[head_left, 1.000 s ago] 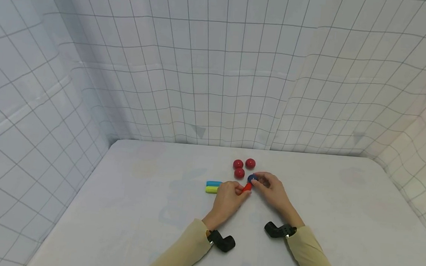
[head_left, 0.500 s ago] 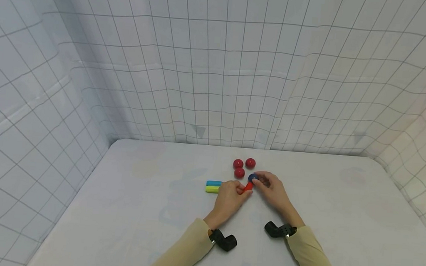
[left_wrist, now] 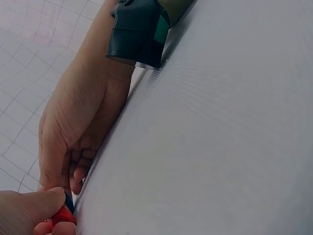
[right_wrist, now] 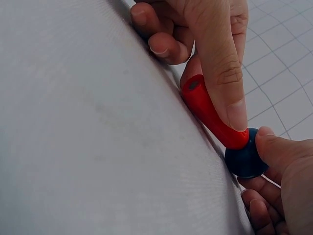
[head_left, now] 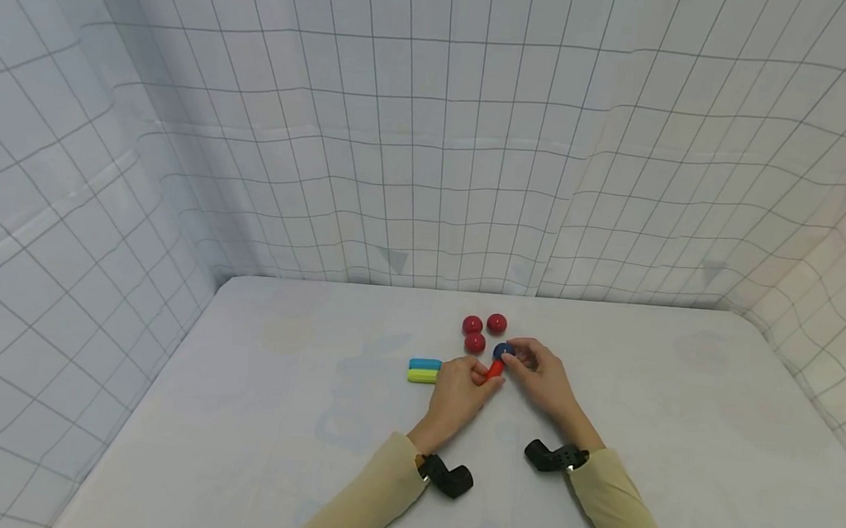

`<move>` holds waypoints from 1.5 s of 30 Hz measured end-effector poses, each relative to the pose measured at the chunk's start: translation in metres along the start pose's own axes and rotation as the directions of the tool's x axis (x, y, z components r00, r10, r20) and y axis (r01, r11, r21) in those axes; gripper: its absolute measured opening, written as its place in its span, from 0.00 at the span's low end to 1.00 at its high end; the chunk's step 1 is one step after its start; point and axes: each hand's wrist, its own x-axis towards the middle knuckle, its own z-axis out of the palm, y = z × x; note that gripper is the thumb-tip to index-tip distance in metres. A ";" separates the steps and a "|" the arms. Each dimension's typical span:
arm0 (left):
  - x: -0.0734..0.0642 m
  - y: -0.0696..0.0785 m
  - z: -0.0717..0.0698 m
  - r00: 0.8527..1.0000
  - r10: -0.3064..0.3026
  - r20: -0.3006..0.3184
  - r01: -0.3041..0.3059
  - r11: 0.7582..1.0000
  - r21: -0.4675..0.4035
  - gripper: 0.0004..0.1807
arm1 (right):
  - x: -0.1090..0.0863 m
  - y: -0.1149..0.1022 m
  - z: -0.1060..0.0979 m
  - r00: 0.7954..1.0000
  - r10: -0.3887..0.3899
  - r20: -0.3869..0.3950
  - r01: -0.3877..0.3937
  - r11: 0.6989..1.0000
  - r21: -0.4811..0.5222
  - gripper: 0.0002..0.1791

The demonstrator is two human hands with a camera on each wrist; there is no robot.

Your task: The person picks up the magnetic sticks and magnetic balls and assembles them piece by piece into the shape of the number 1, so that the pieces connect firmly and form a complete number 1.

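On the white table (head_left: 247,416) your left hand (head_left: 458,393) pinches the red stick (right_wrist: 211,111) under its thumb, one end butting the dark blue ball (right_wrist: 244,159) that your right hand (head_left: 544,379) grips between thumb and fingers

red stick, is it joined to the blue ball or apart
Joined: the red stick's end meets the blue ball, left hand and right hand holding them.

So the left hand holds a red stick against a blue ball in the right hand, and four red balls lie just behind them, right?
Not quite: only three red balls lie behind the hands, as the head view shows. The rest holds: the left hand pinches the red stick, whose end meets the blue ball held by the right hand.
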 end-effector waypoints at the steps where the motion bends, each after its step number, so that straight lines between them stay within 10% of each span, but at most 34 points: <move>1: 0.000 0.000 0.000 1.000 0.005 -0.003 -0.005 1.000 0.002 0.12 | 0.000 0.000 0.000 1.000 0.000 -0.001 0.000 1.000 0.004 0.20; 24: 0.001 0.001 -0.003 0.998 -0.025 0.063 0.033 0.992 -0.119 0.13 | 0.004 0.006 0.002 1.000 -0.020 -0.008 0.020 1.000 -0.017 0.18; 33: 0.002 0.005 -0.007 0.996 0.060 -0.063 -0.056 0.997 0.053 0.13 | 0.003 0.004 0.002 0.999 -0.031 -0.012 0.031 1.000 -0.001 0.17; 45: 0.009 0.003 -0.017 0.996 0.036 -0.083 -0.033 0.999 0.035 0.17 | 0.002 0.005 0.001 1.000 -0.021 -0.001 0.021 1.000 0.002 0.18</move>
